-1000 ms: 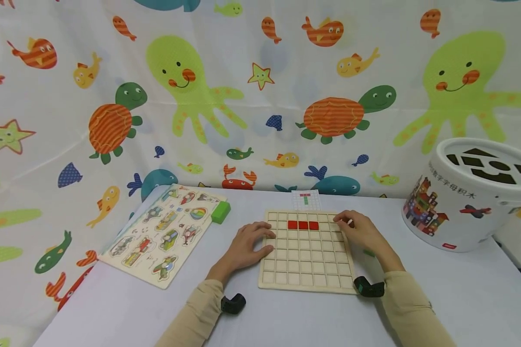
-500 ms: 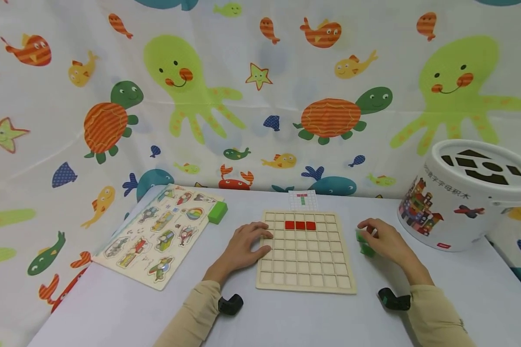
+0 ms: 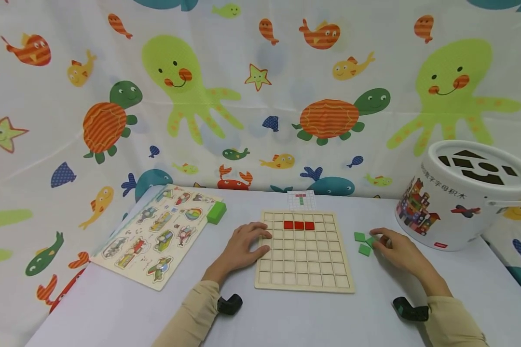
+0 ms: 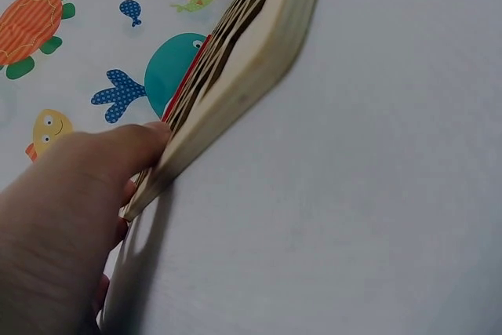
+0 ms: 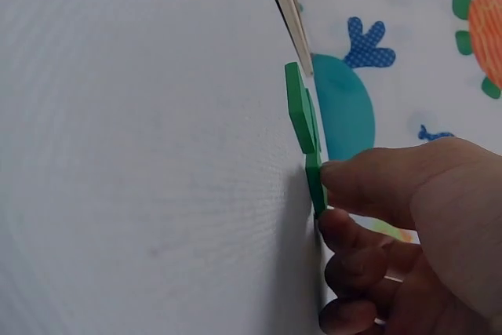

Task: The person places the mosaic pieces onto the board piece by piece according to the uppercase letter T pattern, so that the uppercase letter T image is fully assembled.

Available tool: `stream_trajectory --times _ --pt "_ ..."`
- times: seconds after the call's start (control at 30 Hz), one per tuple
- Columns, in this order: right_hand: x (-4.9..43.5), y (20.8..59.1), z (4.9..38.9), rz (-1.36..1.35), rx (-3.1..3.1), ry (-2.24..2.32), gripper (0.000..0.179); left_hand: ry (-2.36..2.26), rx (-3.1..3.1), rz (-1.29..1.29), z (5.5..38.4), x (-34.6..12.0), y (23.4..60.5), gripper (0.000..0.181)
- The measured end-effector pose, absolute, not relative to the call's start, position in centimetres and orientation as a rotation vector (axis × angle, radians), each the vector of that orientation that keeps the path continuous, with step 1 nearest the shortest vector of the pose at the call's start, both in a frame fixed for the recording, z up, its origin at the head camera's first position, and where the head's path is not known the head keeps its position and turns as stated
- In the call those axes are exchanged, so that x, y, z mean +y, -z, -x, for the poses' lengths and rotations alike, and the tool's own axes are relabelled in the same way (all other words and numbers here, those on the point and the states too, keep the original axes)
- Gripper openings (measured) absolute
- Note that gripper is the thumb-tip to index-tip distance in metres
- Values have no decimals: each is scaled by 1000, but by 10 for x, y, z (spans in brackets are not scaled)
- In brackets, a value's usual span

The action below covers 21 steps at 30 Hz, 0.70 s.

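“Two beige sleeves [image 3: 188, 313] are being shown nearest, on the near side of the grid board [image 3: 301, 265]. What is being worn at the wrists?”

“One black device [image 3: 230, 304] is being carried at each wrist, just nearer than the board's front edge.”

“And how is the left hand [image 3: 242, 246] being held?”

“It is being rested on the board's left edge, the fingers being held relaxed, spread apart from the thumb; the wood is being touched rather than gripped.”

“And the right hand [image 3: 401, 250]?”

“Right of the board, a green tile [image 3: 370, 242] is being pinched there between thumb and fingertip, and the other fingers are being held curled. Whether the tile is being lifted cannot be told.”

“More tiles?”

“Two further green tiles [image 3: 359, 236] are being supported by the white table [image 3: 286, 318] between that tile and the board. Left of the board, a picture puzzle [image 3: 177, 254] is being displayed. On the board, three red tiles [image 3: 299, 225] are being held side by side in its second-farthest row.”

“And farther off?”

“A green block [image 3: 216, 212], at the puzzle's edge, is being seen left of the board, and a white bucket [image 3: 451, 226] well right of it. At the board's far edge a gridded card [image 3: 301, 200] is being displayed, a red row above a green stem. Beyond, a sea-animal cloth [image 3: 226, 48] is being shown.”
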State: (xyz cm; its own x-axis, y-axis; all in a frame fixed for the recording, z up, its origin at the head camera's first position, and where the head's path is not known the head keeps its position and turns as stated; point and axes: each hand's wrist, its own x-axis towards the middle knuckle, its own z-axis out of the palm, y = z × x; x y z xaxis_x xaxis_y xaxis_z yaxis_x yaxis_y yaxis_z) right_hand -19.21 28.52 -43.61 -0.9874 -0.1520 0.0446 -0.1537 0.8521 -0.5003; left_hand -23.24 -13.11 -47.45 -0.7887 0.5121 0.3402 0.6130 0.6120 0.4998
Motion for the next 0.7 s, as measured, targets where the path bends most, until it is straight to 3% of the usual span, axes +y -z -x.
stream_trajectory --times 0.7 --pt "289 440 196 -323 -2982 -856 24 898 -2699 930 234 -132 475 24"
